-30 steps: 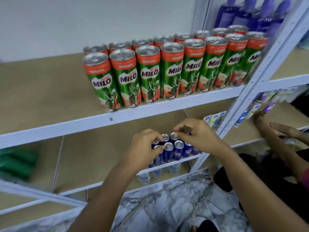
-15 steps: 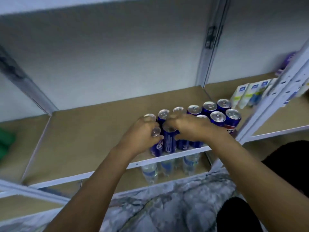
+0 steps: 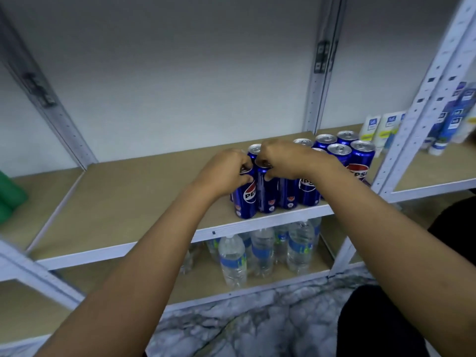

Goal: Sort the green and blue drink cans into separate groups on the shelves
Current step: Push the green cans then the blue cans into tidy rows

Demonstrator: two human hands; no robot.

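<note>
Several blue Pepsi cans stand in a tight group on the right part of a tan shelf. My left hand grips the top of the leftmost front can. My right hand pinches the rim of the can beside it. Both cans stand upright on the shelf near its front edge. No green cans are in view.
White upright posts frame the shelf bay. Water bottles stand on the shelf below. White and blue tubes sit in the bay to the right. A green object lies at the far left. Marble floor shows below.
The view dropped from the green-can shelf to the blue-can shelf and moved closer. Both hands stay on the leftmost front blue cans.
</note>
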